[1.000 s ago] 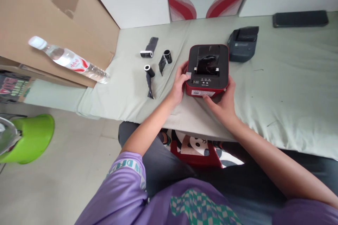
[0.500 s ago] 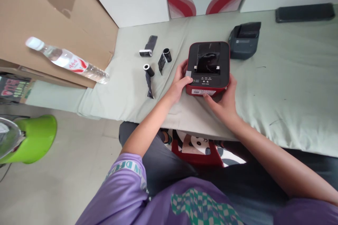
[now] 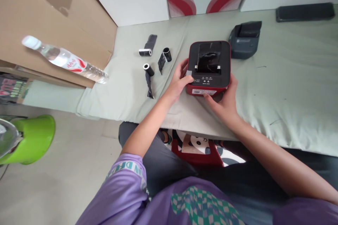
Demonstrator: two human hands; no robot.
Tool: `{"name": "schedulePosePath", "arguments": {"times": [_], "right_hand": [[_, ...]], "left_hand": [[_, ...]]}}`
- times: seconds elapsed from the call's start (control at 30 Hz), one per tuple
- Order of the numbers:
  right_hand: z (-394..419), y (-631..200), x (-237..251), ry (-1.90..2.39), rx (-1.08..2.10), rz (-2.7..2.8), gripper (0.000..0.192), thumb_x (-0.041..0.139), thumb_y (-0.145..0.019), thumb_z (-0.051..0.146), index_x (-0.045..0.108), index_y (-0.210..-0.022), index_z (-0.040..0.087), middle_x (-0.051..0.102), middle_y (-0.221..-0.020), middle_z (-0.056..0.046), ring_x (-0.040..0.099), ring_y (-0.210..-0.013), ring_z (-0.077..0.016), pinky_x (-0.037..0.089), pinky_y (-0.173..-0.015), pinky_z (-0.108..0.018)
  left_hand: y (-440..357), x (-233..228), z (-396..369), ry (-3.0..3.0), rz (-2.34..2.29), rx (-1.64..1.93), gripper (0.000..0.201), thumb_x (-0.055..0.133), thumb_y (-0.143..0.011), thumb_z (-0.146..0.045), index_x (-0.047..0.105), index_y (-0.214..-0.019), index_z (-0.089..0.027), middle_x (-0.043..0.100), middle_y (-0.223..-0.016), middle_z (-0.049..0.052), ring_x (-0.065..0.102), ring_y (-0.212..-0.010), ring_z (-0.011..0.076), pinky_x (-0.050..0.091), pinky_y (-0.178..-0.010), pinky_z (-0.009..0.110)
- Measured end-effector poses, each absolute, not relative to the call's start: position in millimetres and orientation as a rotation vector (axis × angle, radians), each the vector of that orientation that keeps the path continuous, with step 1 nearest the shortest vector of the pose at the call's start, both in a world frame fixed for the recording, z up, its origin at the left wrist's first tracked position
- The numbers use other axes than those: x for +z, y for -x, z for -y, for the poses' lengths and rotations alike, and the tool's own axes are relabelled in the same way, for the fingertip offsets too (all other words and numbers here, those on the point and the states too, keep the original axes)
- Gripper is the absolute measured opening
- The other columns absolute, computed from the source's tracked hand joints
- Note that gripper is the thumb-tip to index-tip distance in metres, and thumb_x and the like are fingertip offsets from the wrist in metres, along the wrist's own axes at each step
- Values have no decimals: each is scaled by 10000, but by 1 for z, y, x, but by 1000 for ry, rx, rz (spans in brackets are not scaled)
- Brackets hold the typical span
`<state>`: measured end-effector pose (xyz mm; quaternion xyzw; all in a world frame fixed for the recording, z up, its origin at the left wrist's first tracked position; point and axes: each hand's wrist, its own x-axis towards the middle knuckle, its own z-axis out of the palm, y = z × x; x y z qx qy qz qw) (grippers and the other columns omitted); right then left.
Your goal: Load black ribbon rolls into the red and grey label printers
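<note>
A red and black label printer (image 3: 196, 59) sits on the cloth-covered table, with black film or paper coming out of the slot in its top. My left hand (image 3: 180, 81) grips its left side, thumb on the top front corner beside small buttons. Around the lower right front corner curls my right hand (image 3: 225, 99), its thumb against the front label. Part of the fingers of both hands is hidden by the printer. To the printer's right stands a smaller dark grey printer (image 3: 244, 44), which neither hand touches.
Several small rolls with black strips, one of them a black roll (image 3: 148, 70), lie left of the printer. A water bottle (image 3: 66, 59) leans near a cardboard box (image 3: 87, 17). A long black case (image 3: 305, 12) lies at the back right. A green stool (image 3: 37, 139) stands on the floor.
Both hands keep their hold on the printer, with almost no movement. The view has shifted very slightly.
</note>
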<state>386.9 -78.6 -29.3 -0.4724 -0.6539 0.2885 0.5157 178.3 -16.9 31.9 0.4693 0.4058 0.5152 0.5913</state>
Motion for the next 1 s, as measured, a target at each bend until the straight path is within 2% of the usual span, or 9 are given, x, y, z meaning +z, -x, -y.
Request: {"name": "schedulePosePath", "arguments": {"times": [0.07, 0.17, 0.3, 0.43, 0.53, 0.6, 0.73, 0.87, 1.0], "right_hand": [[79, -387, -28, 1140, 661, 1557, 932, 804, -953, 603, 261, -1694, 448, 409, -1679, -100, 447, -1611, -415, 404, -1352, -754], [77, -386, -30, 1131, 633, 1554, 937, 814, -942, 606, 277, -1690, 427, 422, -1671, -107, 461, -1597, -406, 406, -1354, -744], [75, -386, -34, 1131, 616, 1559, 957, 815, -928, 616, 262, -1690, 446, 412, -1678, -99, 475, -1582, -405, 418, -1344, -752], [76, -386, -32, 1139, 600, 1576, 923, 797, -941, 586, 264, -1682, 447, 424, -1671, -106, 493, -1572, -408, 436, -1330, -754], [76, -385, -29, 1137, 602, 1571, 923, 799, -943, 584, 271, -1678, 410, 433, -1670, -132, 501, -1567, -408, 448, -1328, -740], [77, -385, -28, 1148, 605, 1571, 907, 787, -950, 615, 276, -1673, 417, 433, -1673, -130, 493, -1572, -405, 450, -1334, -733], [77, -385, -29, 1145, 608, 1566, 908, 789, -947, 636, 275, -1666, 426, 426, -1672, -126, 481, -1576, -421, 428, -1342, -744], [76, -385, -31, 1145, 608, 1562, 930, 798, -933, 613, 271, -1668, 398, 420, -1673, -132, 483, -1571, -418, 426, -1339, -735], [76, -384, -32, 1143, 607, 1561, 908, 786, -944, 593, 271, -1668, 407, 426, -1663, -125, 493, -1560, -406, 435, -1331, -742]], "left_hand": [[-178, 33, 16, -1064, -960, 1187, 362, 716, -952, -299, 664, -1303, -370, 669, -1630, -41, 351, -1707, 372, 376, -1400, 563], [-179, 33, 15, -1006, -921, 1195, 358, 689, -965, -355, 669, -1322, -347, 656, -1636, -27, 363, -1697, 410, 337, -1405, 626], [-180, 33, 13, -1020, -968, 1176, 384, 648, -1003, -509, 664, -1382, -458, 728, -1543, -94, 261, -1734, 421, 207, -1443, 647], [-180, 33, 12, -1046, -1013, 1155, 497, 589, -1004, -616, 616, -1484, -489, 750, -1516, -105, 211, -1748, 411, 177, -1452, 653], [-179, 30, 10, -1059, -1001, 1158, 498, 561, -1012, -631, 599, -1498, -533, 745, -1519, -120, 189, -1759, 388, 150, -1472, 609], [-178, 28, 9, -1068, -985, 1167, 518, 601, -998, -624, 610, -1501, -501, 738, -1530, -103, 208, -1755, 398, 173, -1469, 617], [-177, 28, 9, -1085, -960, 1188, 566, 719, -951, -588, 658, -1460, -349, 709, -1560, -30, 327, -1706, 453, 295, -1415, 673], [-178, 31, 10, -1078, -980, 1200, 415, 720, -982, -579, 708, -1364, -418, 720, -1550, -48, 365, -1679, 412, 342, -1414, 581], [-180, 29, 10, -1071, -1004, 1201, 400, 693, -1006, -586, 712, -1356, -393, 738, -1511, -28, 370, -1668, 418, 340, -1410, 599]]}}
